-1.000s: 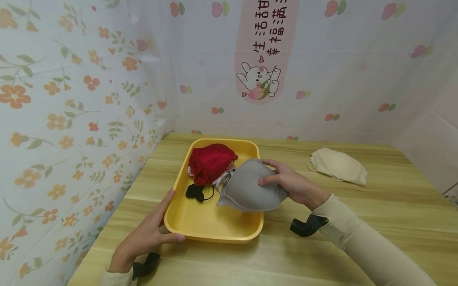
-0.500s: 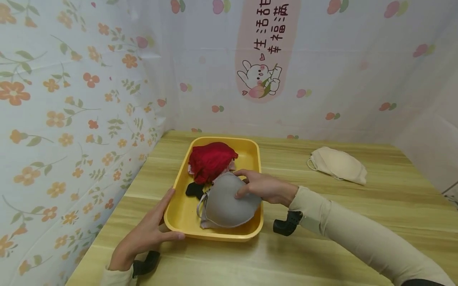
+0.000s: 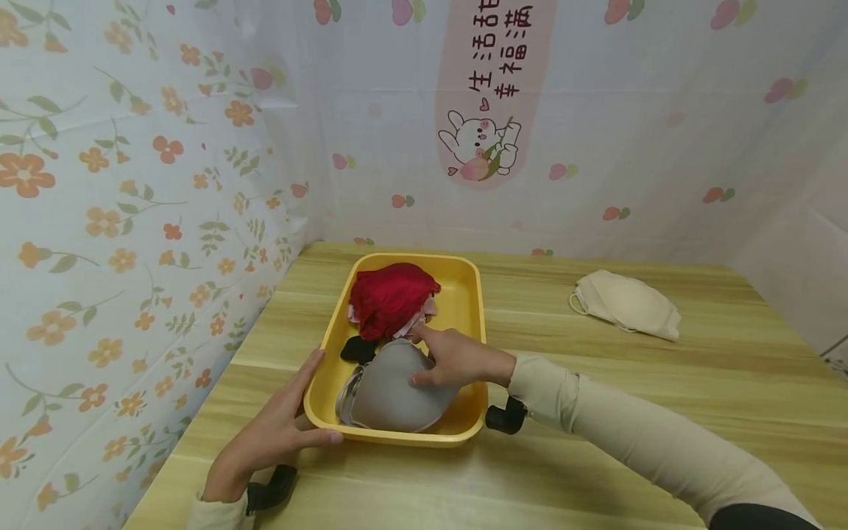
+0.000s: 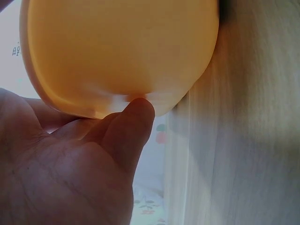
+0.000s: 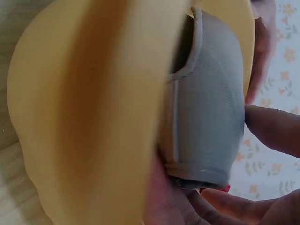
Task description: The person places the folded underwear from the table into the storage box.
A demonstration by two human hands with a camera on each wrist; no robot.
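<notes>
A grey bra [image 3: 397, 390] lies folded cup over cup in the near part of a yellow plastic bin [image 3: 482, 316]. My right hand [image 3: 457, 358] pinches the bra at its far right edge, thumb on top of the cup and fingers at its far side. In the right wrist view the bra [image 5: 211, 98] shows between thumb and fingers, partly behind the bin's blurred wall [image 5: 93, 103]. My left hand [image 3: 278, 430] rests against the bin's near left corner, fingers extended along the left side and thumb touching the front wall.
A red garment [image 3: 394, 298] and some pale pink fabric [image 3: 414, 324] fill the bin's far left, with a black item [image 3: 358, 349] beside them. A beige bra [image 3: 626, 303] lies on the wooden table [image 3: 629, 397] at right. Floral curtains [image 3: 132, 221] stand left and behind.
My right hand has carried the grey bra leftward and down, from over the bin's right rim into its near part. My left hand has stayed at the corner.
</notes>
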